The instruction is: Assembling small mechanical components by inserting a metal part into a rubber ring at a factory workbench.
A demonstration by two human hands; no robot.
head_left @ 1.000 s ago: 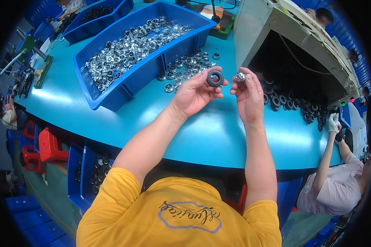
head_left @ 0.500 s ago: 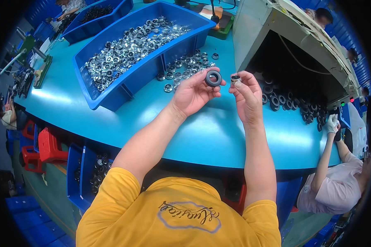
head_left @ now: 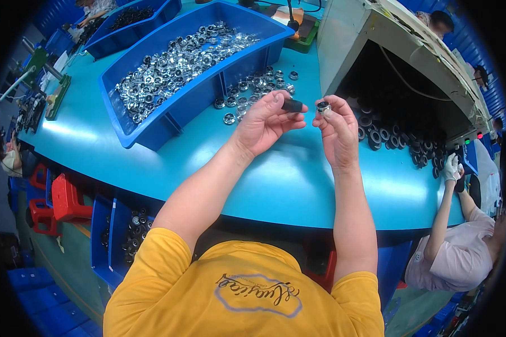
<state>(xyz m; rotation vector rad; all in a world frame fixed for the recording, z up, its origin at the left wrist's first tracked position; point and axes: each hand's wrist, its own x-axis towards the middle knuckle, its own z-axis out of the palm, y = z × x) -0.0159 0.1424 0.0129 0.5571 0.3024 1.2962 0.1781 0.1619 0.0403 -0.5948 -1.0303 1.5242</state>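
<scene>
Between the thumb and fingers of my left hand (head_left: 262, 126) is a black ring (head_left: 292, 105), seen edge-on. My right hand (head_left: 339, 132) pinches a small shiny metal cap (head_left: 322, 106) with a dark centre. The two pieces are held close together above the table, with a small gap between them. Beyond my left hand, several loose metal caps (head_left: 229, 119) lie on the turquoise table (head_left: 247, 185). To the right of my right hand, many black rings (head_left: 384, 135) are piled at the mouth of a pale metal box (head_left: 343, 45).
A large blue bin (head_left: 152, 130) full of metal caps stands at the back left. Behind it is another blue bin (head_left: 104, 45) with dark parts. A co-worker's gloved hand (head_left: 452, 167) is at the table's right end. Red stools (head_left: 70, 199) stand lower left.
My left hand has turned the black ring from face-on to edge-on. The metal cap in my right hand has tilted slightly, showing more of its top.
</scene>
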